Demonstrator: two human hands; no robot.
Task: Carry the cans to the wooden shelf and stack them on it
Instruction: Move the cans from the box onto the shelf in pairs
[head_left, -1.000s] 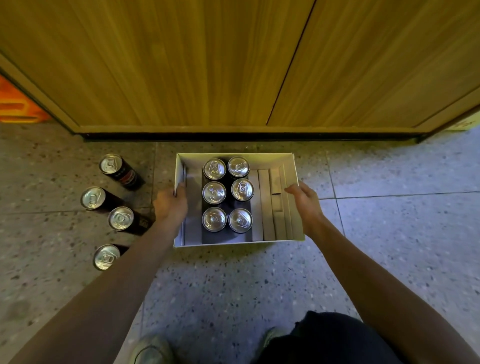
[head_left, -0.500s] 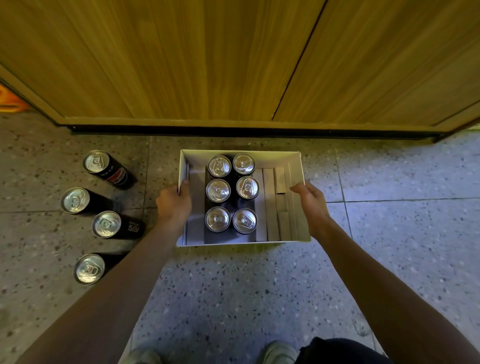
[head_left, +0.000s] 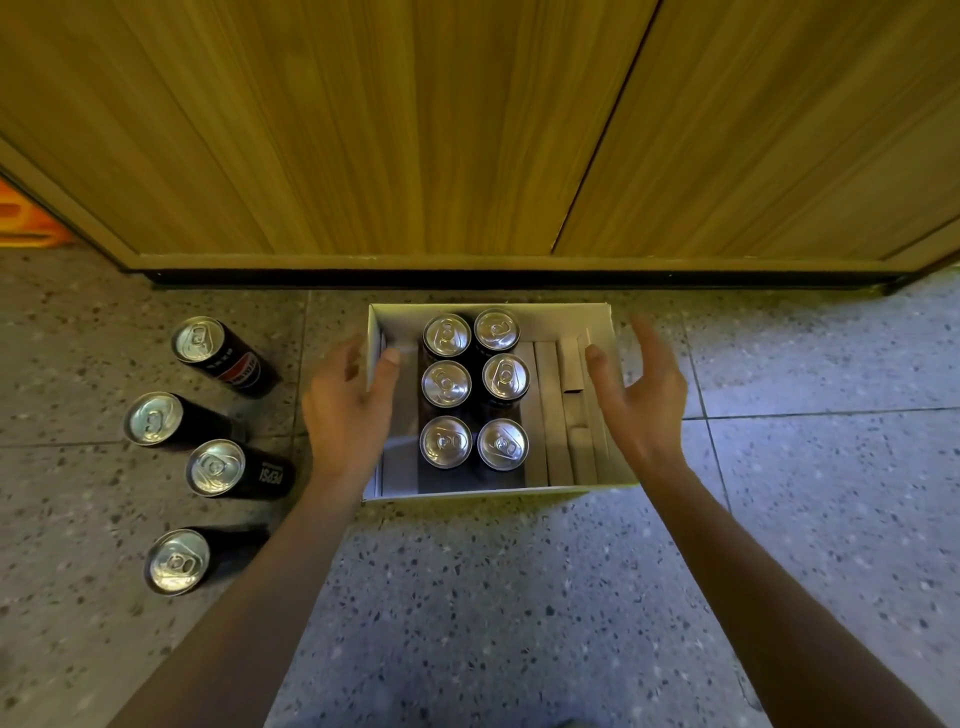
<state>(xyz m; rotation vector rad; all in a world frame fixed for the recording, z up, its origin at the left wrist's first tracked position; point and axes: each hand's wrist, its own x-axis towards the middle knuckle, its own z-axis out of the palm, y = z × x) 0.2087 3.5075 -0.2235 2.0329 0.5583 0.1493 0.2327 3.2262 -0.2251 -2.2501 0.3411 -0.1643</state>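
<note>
Our left hand (head_left: 347, 410) and right hand (head_left: 641, 402) hang loose-fingered beside the box (head_left: 550, 322) of cans (head_left: 447, 384), perhaps touching it. Speckled floor (head_left: 519, 597) meets wood panelling (head_left: 363, 130) at twelve o'clock.

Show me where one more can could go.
Inside the white box, a bare strip lies between its left wall and the six cans. The floor right of the box is bare. Crowded: cardboard strips fill the box's right side; four Pepsi cans stand left.

Six cans (head_left: 447, 383) sit in one white box (head_left: 488, 310), four loose cans (head_left: 215, 467) on the floor (head_left: 467, 597); one left hand (head_left: 345, 410), one right hand (head_left: 641, 400).
</note>
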